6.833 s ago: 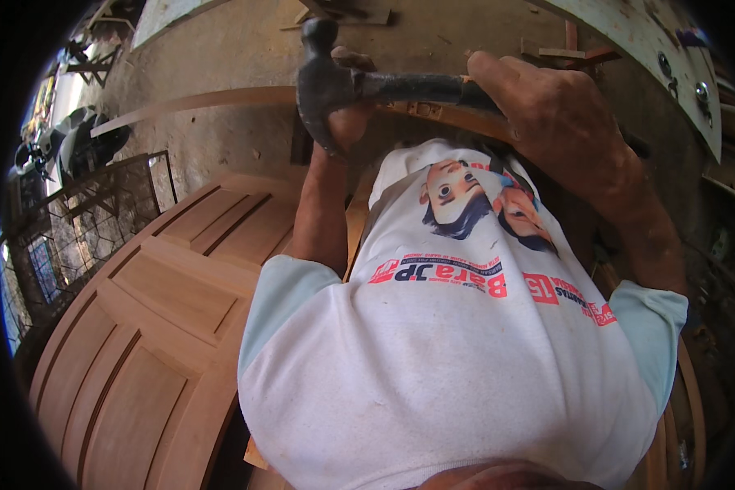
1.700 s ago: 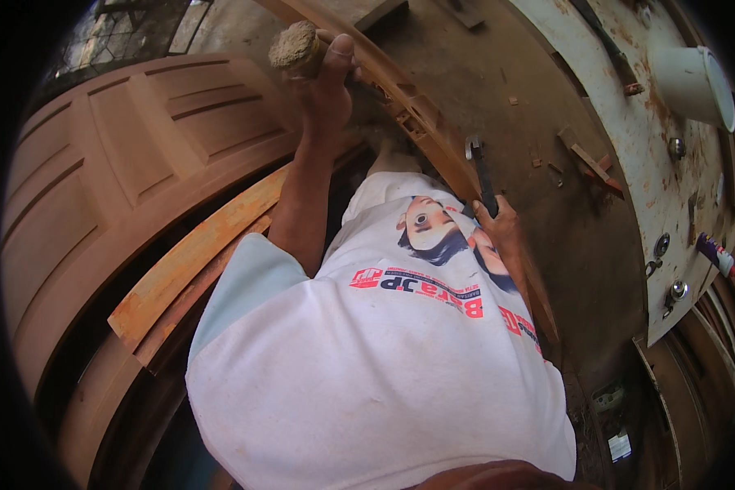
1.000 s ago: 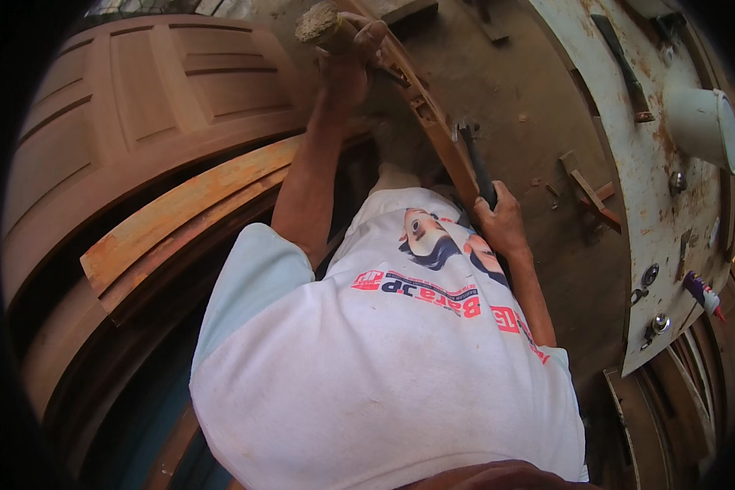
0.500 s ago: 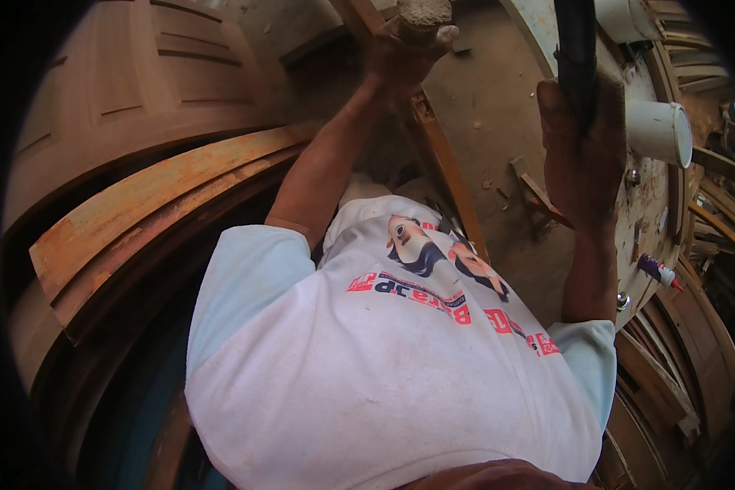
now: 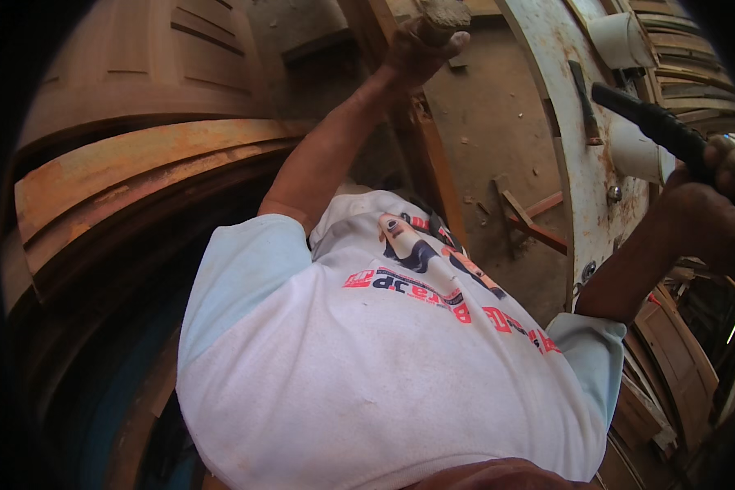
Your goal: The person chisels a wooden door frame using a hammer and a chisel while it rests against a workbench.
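My left hand (image 5: 420,57) is closed around a short, thick piece with a rough, frayed tan end (image 5: 447,11); it looks like wood, and its lower part is hidden by the fingers. Beneath that hand runs a long brown timber (image 5: 437,163). At the far right my right hand (image 5: 702,212) grips a thick black rod-like tool (image 5: 649,118) that points up and to the left above a white bench (image 5: 576,171). Its other end is hidden behind the fingers. A dark flat-bladed tool (image 5: 584,102) lies on the bench.
White cylindrical containers (image 5: 621,41) lie along the bench, beside a small round metal piece (image 5: 615,194). Wood scraps (image 5: 535,224) are on the floor. Panelled doors (image 5: 131,49) and stacked planks (image 5: 163,155) fill the left; more boards (image 5: 670,351) stand at the right.
My right hand has swung outward to the right, and the black tool has tipped from upright to a slant. My left hand, still holding its piece, has shifted slightly right.
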`<state>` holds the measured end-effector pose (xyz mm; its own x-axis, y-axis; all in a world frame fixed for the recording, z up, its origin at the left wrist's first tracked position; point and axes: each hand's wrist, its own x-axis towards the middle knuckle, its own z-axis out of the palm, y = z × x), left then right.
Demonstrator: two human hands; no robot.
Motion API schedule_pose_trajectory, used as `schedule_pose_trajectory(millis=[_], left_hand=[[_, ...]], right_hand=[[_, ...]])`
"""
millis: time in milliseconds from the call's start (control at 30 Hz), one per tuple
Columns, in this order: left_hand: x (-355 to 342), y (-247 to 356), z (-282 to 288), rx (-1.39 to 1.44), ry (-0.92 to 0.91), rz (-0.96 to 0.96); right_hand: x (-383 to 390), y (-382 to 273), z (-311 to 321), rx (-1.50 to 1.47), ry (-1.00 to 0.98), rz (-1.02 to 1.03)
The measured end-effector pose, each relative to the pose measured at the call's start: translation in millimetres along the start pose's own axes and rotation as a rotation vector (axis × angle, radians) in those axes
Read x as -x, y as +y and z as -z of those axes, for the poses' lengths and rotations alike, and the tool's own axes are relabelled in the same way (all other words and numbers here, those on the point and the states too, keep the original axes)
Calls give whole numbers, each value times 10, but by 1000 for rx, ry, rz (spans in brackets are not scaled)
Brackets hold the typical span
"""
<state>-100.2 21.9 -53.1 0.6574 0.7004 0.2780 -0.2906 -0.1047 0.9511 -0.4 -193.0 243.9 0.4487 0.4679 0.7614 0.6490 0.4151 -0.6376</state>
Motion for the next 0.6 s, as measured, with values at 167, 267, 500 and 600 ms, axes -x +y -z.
schedule_pose_trajectory(millis=[167, 267, 500, 600], left_hand=[[2, 107, 205, -52, -11, 153], [-35, 5, 238, -23, -165, -51], [-69, -76, 198, -232, -204, 38], [-13, -63, 120, -199, -173, 37]], right_hand=[[1184, 588, -571, 762, -670, -657], [1187, 504, -555, 729, -562, -700], [797, 139, -472, 623, -323, -300], [118, -257, -403, 295, -6, -65]])
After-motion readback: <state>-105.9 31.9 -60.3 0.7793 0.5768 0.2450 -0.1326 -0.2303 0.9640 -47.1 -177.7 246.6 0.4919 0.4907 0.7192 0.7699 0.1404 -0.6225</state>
